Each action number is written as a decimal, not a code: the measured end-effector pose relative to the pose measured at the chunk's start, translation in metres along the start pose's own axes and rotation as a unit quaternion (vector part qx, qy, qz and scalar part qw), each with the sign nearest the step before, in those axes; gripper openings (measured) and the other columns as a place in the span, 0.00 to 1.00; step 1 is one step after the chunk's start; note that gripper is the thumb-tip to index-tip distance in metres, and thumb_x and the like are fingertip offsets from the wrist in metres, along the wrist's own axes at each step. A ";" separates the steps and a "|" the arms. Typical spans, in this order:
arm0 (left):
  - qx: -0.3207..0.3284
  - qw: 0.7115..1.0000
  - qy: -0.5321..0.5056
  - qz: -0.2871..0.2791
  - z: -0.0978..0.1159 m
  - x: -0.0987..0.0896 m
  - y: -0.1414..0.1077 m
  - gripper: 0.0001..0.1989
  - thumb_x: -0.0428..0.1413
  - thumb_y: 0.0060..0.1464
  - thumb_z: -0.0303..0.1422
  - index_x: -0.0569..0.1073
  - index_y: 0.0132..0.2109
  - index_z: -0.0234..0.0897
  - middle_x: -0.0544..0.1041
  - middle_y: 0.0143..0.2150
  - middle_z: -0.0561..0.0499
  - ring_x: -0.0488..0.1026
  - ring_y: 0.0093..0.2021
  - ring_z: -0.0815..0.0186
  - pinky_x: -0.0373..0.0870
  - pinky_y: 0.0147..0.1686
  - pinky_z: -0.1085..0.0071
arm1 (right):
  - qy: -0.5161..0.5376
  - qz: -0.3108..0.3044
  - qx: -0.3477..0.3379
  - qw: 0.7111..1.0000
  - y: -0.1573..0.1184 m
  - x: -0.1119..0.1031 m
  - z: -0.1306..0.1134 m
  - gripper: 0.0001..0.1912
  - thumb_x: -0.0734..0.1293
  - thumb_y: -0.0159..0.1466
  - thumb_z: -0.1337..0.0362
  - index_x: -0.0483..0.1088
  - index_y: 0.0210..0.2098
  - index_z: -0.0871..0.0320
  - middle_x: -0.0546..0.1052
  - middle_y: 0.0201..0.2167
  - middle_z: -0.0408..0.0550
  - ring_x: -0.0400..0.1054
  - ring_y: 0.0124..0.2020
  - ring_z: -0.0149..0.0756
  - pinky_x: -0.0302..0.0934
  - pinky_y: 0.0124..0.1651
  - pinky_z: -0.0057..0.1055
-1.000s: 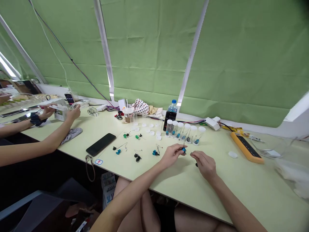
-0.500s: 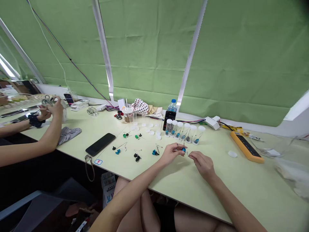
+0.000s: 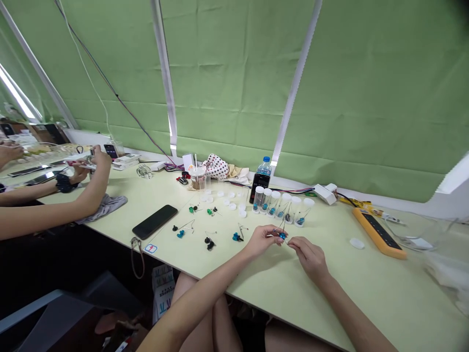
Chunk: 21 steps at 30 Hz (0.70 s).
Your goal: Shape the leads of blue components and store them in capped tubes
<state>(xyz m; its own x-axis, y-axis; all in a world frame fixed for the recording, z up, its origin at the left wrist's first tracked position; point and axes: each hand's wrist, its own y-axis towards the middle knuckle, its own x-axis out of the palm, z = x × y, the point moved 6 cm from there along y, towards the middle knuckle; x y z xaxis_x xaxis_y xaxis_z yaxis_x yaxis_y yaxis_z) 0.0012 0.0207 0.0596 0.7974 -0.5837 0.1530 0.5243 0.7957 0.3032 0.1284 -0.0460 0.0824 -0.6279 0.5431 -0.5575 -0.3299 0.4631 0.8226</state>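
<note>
Head-worn view, looking down across a pale green desk (image 3: 366, 298). Centre right, near edge: the person's left hand (image 3: 262, 240) and right hand (image 3: 310, 258) are close together, fingertips almost meeting. The left hand's fingers (image 3: 271, 234) pinch a blue wire-lead component (image 3: 282, 236); the right hand's fingers (image 3: 291, 243) are at its thin leads (whether they grip cannot be told at this size).

Farther along the desk, just beyond the hands, stands a row of clear capped vials (image 3: 280, 205) holding blue parts. Left of the hands lie loose leaded parts in blue (image 3: 237, 237), black (image 3: 209, 243) and green (image 3: 210, 211), with white caps (image 3: 231, 200) farther off. Left again lies a black smartphone (image 3: 154, 221).

Far edge: a water bottle (image 3: 264, 167) and a polka-dot cloth (image 3: 216, 166). Right: an orange power strip (image 3: 379, 232).

Far left: a co-worker's hands (image 3: 98, 159) hold a small item, apart from the person's own, beside a grey cloth (image 3: 104, 208).
</note>
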 end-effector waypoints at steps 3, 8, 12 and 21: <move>0.009 1.000 0.014 -0.007 0.001 0.000 0.000 0.15 0.60 0.44 0.35 0.77 0.40 0.32 0.74 0.38 0.45 0.70 0.29 0.71 0.69 0.38 0.68 | -0.003 0.000 0.001 1.000 0.000 0.001 0.001 0.07 0.59 0.64 0.70 0.68 0.35 0.57 0.75 0.29 0.47 0.71 0.30 0.31 0.63 0.30 0.25; 0.001 0.999 0.036 -0.002 0.000 -0.002 -0.001 0.15 0.59 0.45 0.34 0.77 0.41 0.33 0.74 0.37 0.46 0.70 0.29 0.71 0.68 0.39 0.69 | -0.003 -0.005 0.000 1.000 0.000 0.002 0.001 0.07 0.59 0.64 0.71 0.68 0.35 0.57 0.75 0.28 0.47 0.71 0.29 0.31 0.63 0.30 0.25; 0.013 0.999 0.036 -0.008 0.002 -0.001 -0.002 0.13 0.58 0.46 0.33 0.77 0.40 0.33 0.74 0.37 0.46 0.70 0.30 0.70 0.68 0.40 0.70 | -0.006 0.000 0.001 1.000 0.000 0.002 0.002 0.07 0.59 0.64 0.70 0.68 0.35 0.56 0.75 0.28 0.47 0.71 0.28 0.31 0.63 0.28 0.24; 0.026 0.999 0.033 -0.008 0.005 0.001 -0.002 0.12 0.58 0.46 0.32 0.77 0.39 0.33 0.75 0.38 0.45 0.70 0.33 0.68 0.68 0.39 0.69 | -0.001 -0.001 0.002 1.000 0.002 0.001 0.000 0.07 0.59 0.64 0.70 0.68 0.35 0.56 0.75 0.28 0.47 0.71 0.29 0.31 0.63 0.29 0.24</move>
<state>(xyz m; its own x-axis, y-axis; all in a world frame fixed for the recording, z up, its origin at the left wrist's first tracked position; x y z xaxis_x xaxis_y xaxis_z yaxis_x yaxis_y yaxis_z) -0.0006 0.0182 0.0635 0.8080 -0.5829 0.0854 0.5224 0.7760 0.3534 0.1269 -0.0446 0.0839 -0.6265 0.5430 -0.5591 -0.3281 0.4670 0.8212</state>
